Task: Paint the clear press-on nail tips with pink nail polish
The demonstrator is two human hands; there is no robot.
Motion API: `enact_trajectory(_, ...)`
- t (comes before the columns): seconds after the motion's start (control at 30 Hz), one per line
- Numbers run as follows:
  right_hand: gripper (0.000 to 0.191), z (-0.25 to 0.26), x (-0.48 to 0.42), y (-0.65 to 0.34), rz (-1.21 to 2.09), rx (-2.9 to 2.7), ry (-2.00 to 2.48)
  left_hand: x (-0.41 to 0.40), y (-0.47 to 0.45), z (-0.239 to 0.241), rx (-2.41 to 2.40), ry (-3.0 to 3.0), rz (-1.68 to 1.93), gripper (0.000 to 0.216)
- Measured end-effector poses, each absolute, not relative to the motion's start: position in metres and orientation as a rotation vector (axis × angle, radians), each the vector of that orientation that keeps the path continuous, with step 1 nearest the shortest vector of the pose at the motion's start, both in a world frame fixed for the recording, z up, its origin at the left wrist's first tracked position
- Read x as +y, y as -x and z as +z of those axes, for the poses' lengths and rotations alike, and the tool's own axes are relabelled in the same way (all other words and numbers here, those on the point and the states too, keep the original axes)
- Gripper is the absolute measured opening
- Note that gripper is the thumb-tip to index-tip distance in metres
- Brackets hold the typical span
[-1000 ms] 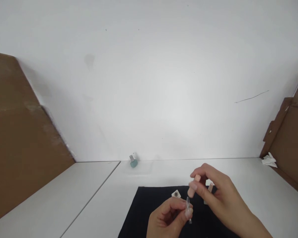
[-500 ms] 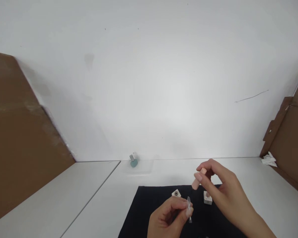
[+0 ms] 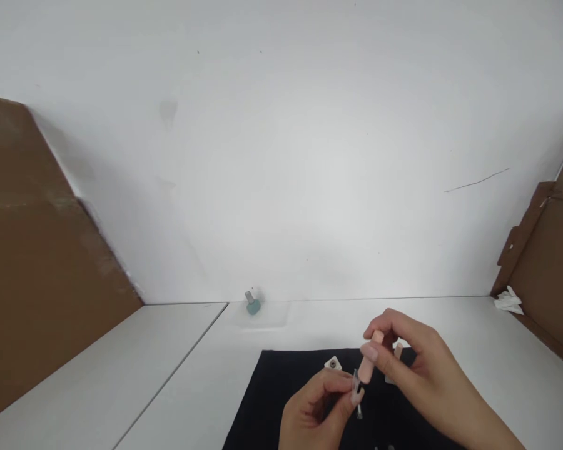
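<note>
My left hand pinches a clear nail tip, thin and see-through, between thumb and fingers. In my right hand is a nail polish brush with a pale pink cap, tilted downward. Its dark brush end lies against or right beside the clear piece; exact contact is too small to tell. Behind my left hand stands a small white bottle with a dark round opening on top. A second small bottle with a pink upper part is mostly hidden by my right hand.
A black mat lies under the hands on a white table. Farther back, a teal bottle with a grey cap lies near the white wall. Brown boards flank both sides, and a crumpled white tissue sits at the right.
My right hand has moved down and slightly left, bringing the brush to the clear nail tip. My left hand has stayed almost still.
</note>
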State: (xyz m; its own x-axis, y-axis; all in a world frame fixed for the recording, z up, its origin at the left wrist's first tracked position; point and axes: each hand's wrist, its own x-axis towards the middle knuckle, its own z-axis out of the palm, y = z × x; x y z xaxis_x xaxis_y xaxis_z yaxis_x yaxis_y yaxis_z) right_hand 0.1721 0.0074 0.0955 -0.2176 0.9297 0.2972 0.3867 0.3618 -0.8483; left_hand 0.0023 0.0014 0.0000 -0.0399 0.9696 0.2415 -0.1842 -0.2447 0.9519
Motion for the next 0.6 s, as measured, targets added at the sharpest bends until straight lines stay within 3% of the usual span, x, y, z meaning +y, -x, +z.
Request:
enact_trajectory(0.3,0.020,0.0925,0.0106,-0.1716,0.690,-1.669,1.210,0.0015,0.0022,-0.0045,0.951,-1.494,1.555,0.012)
enact_trajectory(0.6,0.022,0.0912,0.0097,-0.1713,0.676,-1.699,1.214,-0.0004,0.0028,0.0004,0.959,-1.546,1.535,0.013)
